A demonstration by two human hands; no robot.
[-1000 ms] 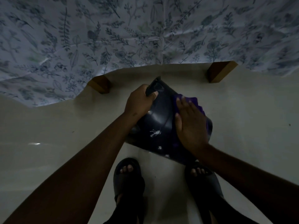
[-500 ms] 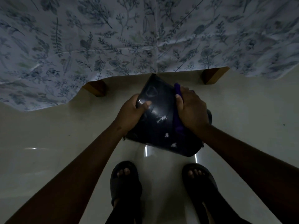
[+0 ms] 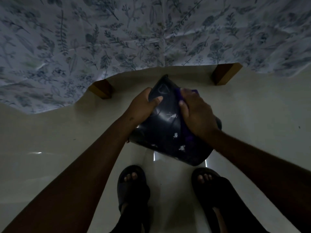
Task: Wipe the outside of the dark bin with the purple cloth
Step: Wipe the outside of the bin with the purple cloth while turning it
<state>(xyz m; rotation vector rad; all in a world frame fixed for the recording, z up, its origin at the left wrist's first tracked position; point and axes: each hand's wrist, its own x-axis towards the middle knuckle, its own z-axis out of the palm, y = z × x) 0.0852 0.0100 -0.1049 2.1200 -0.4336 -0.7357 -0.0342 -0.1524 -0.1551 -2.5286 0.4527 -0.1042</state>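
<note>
Gripping the tilted dark bin (image 3: 166, 126) by its side, the left hand (image 3: 143, 106) steadies it while the right hand (image 3: 196, 113) presses the purple cloth (image 3: 186, 132) flat against its outside above the floor (image 3: 50, 132).

Both forearms are showing bare, with no sleeve, watch or band in view. The left hand (image 3: 143, 105) and right hand (image 3: 196, 113) are wearing no gloves or rings. At six o'clock the person is wearing dark open-toed slides (image 3: 133, 187) leaving the toes uncovered, and dark trousers are reaching down to the ankles
</note>
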